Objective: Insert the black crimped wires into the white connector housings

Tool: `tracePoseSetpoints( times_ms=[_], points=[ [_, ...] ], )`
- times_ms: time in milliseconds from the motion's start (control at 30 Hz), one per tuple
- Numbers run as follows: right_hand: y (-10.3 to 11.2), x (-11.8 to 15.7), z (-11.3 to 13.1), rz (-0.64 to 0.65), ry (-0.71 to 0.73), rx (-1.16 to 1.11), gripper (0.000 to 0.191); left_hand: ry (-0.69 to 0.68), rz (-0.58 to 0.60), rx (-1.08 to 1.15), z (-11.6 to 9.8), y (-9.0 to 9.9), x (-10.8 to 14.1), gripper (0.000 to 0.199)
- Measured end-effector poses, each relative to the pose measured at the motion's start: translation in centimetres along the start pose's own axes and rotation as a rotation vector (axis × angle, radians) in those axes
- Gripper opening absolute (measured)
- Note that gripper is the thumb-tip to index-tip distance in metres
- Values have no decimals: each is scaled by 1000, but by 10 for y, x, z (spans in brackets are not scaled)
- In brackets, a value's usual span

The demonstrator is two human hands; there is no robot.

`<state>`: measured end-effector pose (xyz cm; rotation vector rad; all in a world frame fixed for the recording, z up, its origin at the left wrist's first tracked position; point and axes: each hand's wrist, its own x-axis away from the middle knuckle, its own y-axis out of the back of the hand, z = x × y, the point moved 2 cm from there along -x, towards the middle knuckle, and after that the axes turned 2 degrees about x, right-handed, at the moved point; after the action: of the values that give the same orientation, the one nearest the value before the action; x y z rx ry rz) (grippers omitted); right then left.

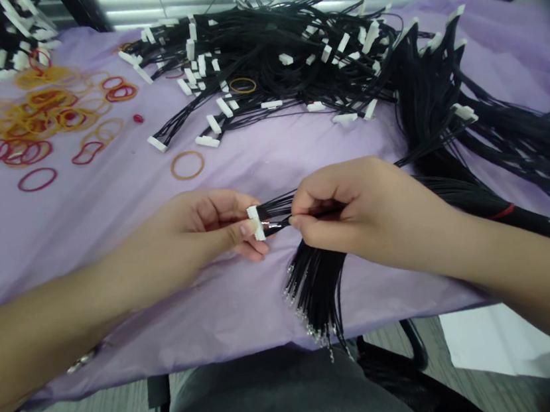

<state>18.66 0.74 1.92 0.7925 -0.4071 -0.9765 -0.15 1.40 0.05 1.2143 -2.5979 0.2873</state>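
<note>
Between the thumb and fingers of my left hand (217, 223) is a white multi-pin connector (256, 223), with several black wires running out of its right side. My right hand (349, 203) pinches a thin black wire (284, 222) just right of the connector; its exact tip is hard to make out. Below my right hand, a bundle of loose black wires (317, 281) with small metal terminals at the ends hangs down toward the table's front edge. More black wires stretch out to the right beneath my right forearm.
A large heap of black cables with white connectors (287, 61) lies at the back. Yellow and red rubber bands (32, 152) are scattered at the left, with one orange band (188, 165) nearer. A red band (503, 210) wraps the wire bundle at right. Purple sheeting (135, 250) covers the table.
</note>
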Motion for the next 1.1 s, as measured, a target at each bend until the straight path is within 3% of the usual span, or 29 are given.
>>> tracePoseSetpoints(
  times_ms=[600,867,1000,1100],
  points=[
    [-10,-4,1,-4,23,30,13,15,14,-4,2,-1,-3,12],
    [-23,-7,-1,-24,18,112,17,12,-61,17,7,-3,-6,7],
    [-24,-6,0,-34,72,118,17,32,-59,30,6,-3,-5,5],
    [-11,0,4,-49,181,271,15,9,-29,12,4,-2,-3,9]
  ],
)
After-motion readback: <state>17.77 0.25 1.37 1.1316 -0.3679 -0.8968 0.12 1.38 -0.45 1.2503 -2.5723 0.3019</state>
